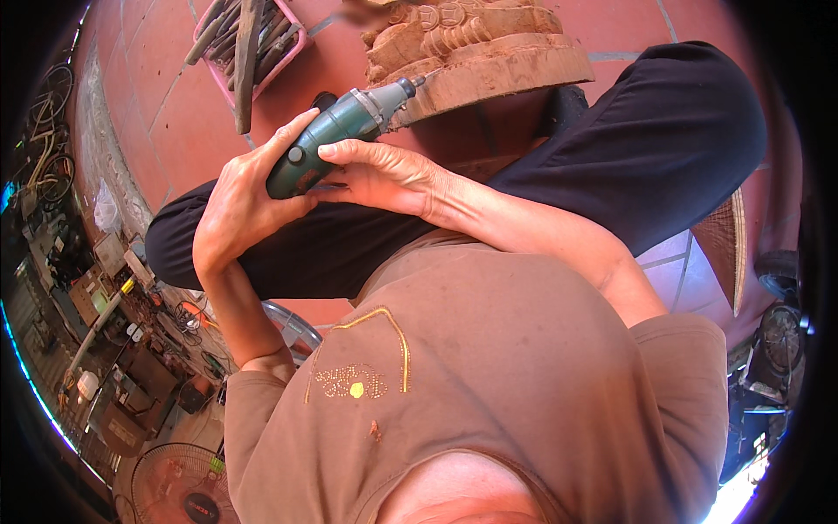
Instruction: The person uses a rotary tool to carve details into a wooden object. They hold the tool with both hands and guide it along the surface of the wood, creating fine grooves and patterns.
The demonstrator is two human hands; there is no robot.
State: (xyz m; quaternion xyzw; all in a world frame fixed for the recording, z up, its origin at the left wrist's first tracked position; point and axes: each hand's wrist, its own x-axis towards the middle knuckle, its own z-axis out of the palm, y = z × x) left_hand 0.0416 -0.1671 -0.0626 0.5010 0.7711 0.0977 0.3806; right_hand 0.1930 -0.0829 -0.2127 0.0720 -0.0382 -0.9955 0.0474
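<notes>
The left hand (240, 205) and right hand (384, 175) are gripping a green rotary tool (336, 131), its bit (428, 76) maybe touching the wooden carving (463, 54), relief (441, 22) already showing, near edge (506, 79) looking uncarved.

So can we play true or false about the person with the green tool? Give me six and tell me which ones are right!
1. The left hand and the right hand are both on the green power tool. True.
2. The basket is yellow. False: it is pink.
3. The tool's thin tip points toward the wooden carving. True.
4. The trousers are white. False: they are dark.
5. A fan shows at the lower left of the picture. True.
6. The wooden carving sits inside the basket. False: it is outside the basket, to its right.
</notes>
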